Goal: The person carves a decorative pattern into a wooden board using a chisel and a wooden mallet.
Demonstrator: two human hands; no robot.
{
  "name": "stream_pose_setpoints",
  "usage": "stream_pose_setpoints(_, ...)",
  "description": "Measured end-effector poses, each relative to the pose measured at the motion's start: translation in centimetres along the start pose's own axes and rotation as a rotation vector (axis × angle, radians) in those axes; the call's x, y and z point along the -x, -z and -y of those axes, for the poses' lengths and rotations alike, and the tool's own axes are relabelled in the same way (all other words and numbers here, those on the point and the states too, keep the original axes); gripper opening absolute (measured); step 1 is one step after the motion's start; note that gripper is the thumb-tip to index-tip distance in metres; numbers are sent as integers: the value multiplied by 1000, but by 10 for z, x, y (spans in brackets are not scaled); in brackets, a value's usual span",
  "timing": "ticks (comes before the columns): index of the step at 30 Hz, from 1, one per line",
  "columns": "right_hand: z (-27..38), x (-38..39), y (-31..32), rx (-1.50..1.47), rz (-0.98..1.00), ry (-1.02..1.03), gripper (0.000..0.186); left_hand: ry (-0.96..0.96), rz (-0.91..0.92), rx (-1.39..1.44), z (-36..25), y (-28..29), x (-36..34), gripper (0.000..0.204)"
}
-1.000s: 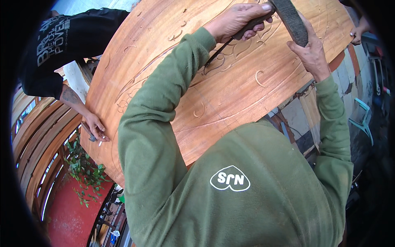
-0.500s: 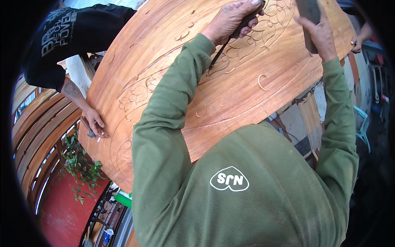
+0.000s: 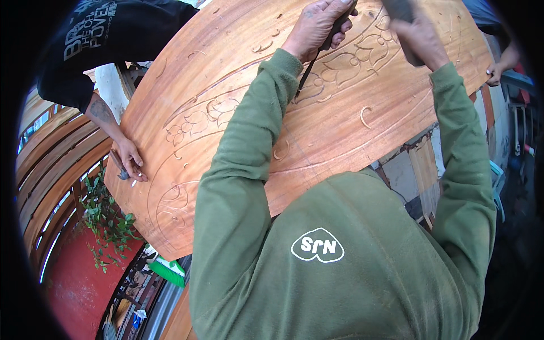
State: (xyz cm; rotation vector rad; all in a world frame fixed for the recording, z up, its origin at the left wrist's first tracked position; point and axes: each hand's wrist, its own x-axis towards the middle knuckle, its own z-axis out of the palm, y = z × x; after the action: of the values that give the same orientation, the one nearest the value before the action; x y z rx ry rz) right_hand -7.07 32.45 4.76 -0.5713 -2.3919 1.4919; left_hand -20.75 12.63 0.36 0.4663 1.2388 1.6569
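My left hand [image 3: 320,28] is closed around the dark handle of a carving chisel [image 3: 306,76]. Its thin blade slants down to the reddish-brown wooden panel [image 3: 391,107], with the tip at a carved line beside my left sleeve. In my right hand [image 3: 422,42], blurred by motion, is a dark block-shaped mallet [image 3: 400,10], raised to the right of the chisel handle; its upper end is cut off by the frame. Carved flowers and leaves [image 3: 343,68] run across the panel. Curled wood shavings [image 3: 365,118] lie on it.
At left, a co-worker's hand [image 3: 131,160] rests at the panel's edge with a cigarette and a tool. Another person's hand [image 3: 494,73] touches the right edge. A green plant [image 3: 105,218], a green brush [image 3: 169,272] and wooden slats [image 3: 59,158] stand at the lower left.
My right hand has swung the mallet leftward, closer to the chisel handle. The chisel keeps about the same place on the panel, while the whole view has shifted slightly.
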Motion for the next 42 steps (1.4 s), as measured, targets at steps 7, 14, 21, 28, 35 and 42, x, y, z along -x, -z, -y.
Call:
stream_pose_setpoints(7,14,-26,9,155,-132,104,79,-3,-83,22,0,4,3,50)
stream_pose_setpoints(14,7,-33,5,440,343,217,79,-64,-177,49,5,19,5,48)
stream_pose_setpoints(21,29,-42,-27,-38,9,109,80,-65,-232,51,2,22,11,47)
stream_pose_setpoints(28,43,-66,-18,105,-30,170,68,-182,-308,128,1,29,22,42)
stream_pose_setpoints(35,67,-72,-18,637,486,277,78,-282,-400,152,-6,27,40,41)
stream_pose_setpoints(42,68,-83,-63,104,84,276,82,-334,-452,193,-2,38,39,40)
